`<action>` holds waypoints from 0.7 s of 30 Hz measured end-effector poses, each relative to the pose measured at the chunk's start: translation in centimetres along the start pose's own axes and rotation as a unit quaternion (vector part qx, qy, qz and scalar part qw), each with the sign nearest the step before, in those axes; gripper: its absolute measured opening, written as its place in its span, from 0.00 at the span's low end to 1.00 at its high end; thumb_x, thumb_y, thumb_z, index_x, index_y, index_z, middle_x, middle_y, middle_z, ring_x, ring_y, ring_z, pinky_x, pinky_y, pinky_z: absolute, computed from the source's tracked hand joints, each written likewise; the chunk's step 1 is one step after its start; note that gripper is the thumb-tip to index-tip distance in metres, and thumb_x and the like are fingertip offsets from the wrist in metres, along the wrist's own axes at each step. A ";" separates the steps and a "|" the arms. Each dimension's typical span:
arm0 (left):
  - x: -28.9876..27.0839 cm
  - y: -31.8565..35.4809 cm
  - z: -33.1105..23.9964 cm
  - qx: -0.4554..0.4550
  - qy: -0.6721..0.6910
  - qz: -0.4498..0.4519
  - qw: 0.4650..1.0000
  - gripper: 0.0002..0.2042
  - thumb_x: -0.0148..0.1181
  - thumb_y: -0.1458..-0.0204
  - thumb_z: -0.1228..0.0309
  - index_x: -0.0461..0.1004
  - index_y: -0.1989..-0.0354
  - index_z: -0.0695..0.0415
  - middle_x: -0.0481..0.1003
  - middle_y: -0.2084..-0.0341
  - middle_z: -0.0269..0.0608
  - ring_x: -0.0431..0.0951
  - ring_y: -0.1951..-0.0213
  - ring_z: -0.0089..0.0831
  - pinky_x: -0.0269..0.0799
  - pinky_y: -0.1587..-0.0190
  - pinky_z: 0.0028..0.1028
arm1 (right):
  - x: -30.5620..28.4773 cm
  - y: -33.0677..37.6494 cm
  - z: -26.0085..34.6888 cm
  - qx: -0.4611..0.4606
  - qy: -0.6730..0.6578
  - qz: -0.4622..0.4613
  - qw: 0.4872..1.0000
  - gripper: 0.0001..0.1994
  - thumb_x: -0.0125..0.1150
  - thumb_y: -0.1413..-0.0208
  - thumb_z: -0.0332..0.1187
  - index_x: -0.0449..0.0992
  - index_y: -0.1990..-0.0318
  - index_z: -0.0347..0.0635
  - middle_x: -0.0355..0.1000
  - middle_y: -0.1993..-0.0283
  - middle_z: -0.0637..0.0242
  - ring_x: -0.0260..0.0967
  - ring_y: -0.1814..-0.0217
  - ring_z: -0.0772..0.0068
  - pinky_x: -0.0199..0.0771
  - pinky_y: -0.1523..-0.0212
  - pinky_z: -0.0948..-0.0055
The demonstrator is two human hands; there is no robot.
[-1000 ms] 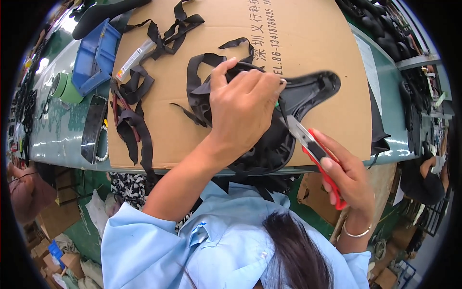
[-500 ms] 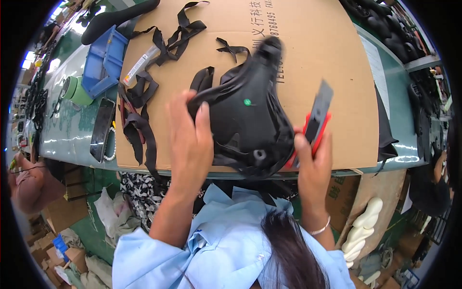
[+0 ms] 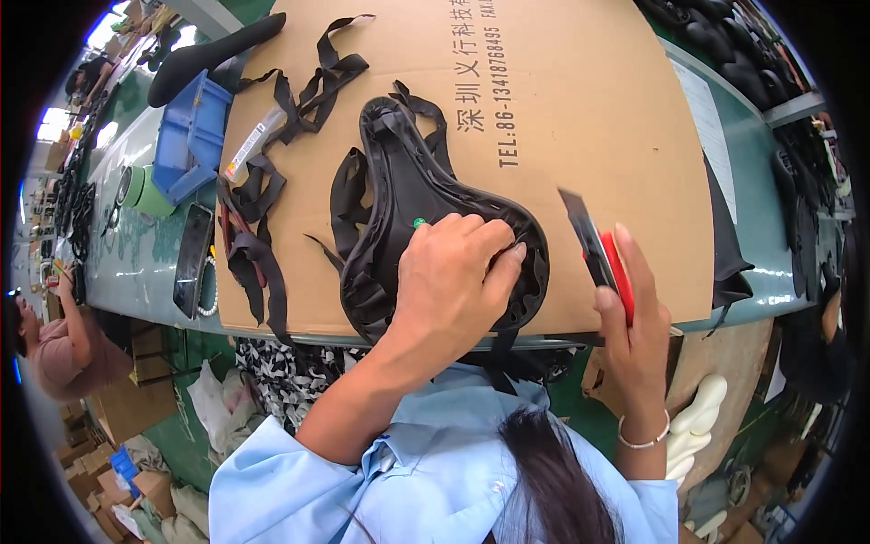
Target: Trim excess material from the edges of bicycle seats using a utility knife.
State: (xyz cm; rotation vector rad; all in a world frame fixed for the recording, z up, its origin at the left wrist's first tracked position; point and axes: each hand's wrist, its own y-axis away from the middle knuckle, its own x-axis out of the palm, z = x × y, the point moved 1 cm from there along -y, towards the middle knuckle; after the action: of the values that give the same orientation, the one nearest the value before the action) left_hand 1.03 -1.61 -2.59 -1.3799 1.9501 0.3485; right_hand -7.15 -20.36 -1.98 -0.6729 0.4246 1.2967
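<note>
A black bicycle saddle (image 3: 385,258) lies upside down on a cardboard sheet (image 3: 607,127), narrow end pointing away from me. Its dark covering is folded over the rim, and a small green round sticker shows inside. My left hand (image 3: 458,276) reaches across the saddle's wide end, its curled fingers gripping near the right rim; the fingertips are partly hidden. To the right, my right hand (image 3: 639,322) holds a red and grey utility knife (image 3: 609,263), blade out and pointing up and left, apart from the saddle. Black strips of material (image 3: 349,195) lie beside the saddle.
More black strips (image 3: 263,249) and a clear packet (image 3: 252,145) lie on the cardboard's left. Beyond it are a blue bin (image 3: 188,136), a green tape roll (image 3: 145,189), a phone (image 3: 192,258) and another saddle (image 3: 217,59). Another person (image 3: 68,349) is at far left.
The saddle has turned and now lies flatter on the cardboard. My left hand has moved from its left side across to the right rim. My right hand has drawn the knife slightly right.
</note>
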 end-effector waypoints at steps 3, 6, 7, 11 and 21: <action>-0.5 -0.4 -0.4 -0.031 0.039 0.020 0.999 0.09 0.60 0.52 0.70 0.70 0.79 0.61 0.66 0.83 0.40 0.67 0.75 0.36 0.59 0.68 0.35 | -1.5 -0.2 -0.2 -0.077 0.050 0.052 0.994 0.26 0.59 0.46 0.23 0.66 0.37 0.44 0.72 0.71 0.65 0.66 0.78 0.73 0.69 0.76 0.72; -0.8 -0.7 0.1 -0.073 0.093 0.048 0.992 0.11 0.59 0.52 0.69 0.69 0.81 0.61 0.68 0.83 0.42 0.69 0.73 0.38 0.60 0.66 0.37 | -1.2 -1.2 0.8 -0.105 0.137 0.109 0.979 0.30 0.62 0.50 0.23 0.68 0.37 0.54 0.65 0.77 0.67 0.63 0.81 0.70 0.65 0.78 0.69; -0.9 -0.7 0.2 -0.086 0.124 0.049 0.987 0.12 0.58 0.52 0.69 0.69 0.82 0.61 0.69 0.83 0.42 0.68 0.74 0.38 0.59 0.66 0.36 | -0.9 -1.6 1.2 -0.118 0.170 0.116 0.972 0.31 0.63 0.51 0.24 0.68 0.37 0.55 0.62 0.79 0.67 0.61 0.82 0.70 0.64 0.79 0.69; -1.5 -0.6 0.2 -0.133 0.182 0.025 0.974 0.13 0.58 0.51 0.68 0.68 0.83 0.62 0.67 0.86 0.44 0.66 0.80 0.32 0.58 0.71 0.31 | -1.6 -0.7 2.2 -0.087 0.220 0.137 0.962 0.31 0.64 0.51 0.25 0.68 0.36 0.57 0.60 0.81 0.68 0.59 0.83 0.70 0.62 0.80 0.69; -2.4 -0.3 0.9 -0.208 0.336 0.127 0.910 0.13 0.59 0.55 0.75 0.65 0.87 0.62 0.64 0.88 0.29 0.60 0.79 0.16 0.53 0.74 0.21 | -2.0 -3.7 2.3 -0.143 0.220 0.177 0.949 0.33 0.66 0.53 0.27 0.68 0.37 0.65 0.59 0.82 0.68 0.58 0.84 0.71 0.61 0.80 0.68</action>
State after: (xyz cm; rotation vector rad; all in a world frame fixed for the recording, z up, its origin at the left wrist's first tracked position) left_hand 2.07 0.49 -1.55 -1.6617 2.7616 0.4753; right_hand -4.26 -20.80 1.79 -1.1815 0.7543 1.5634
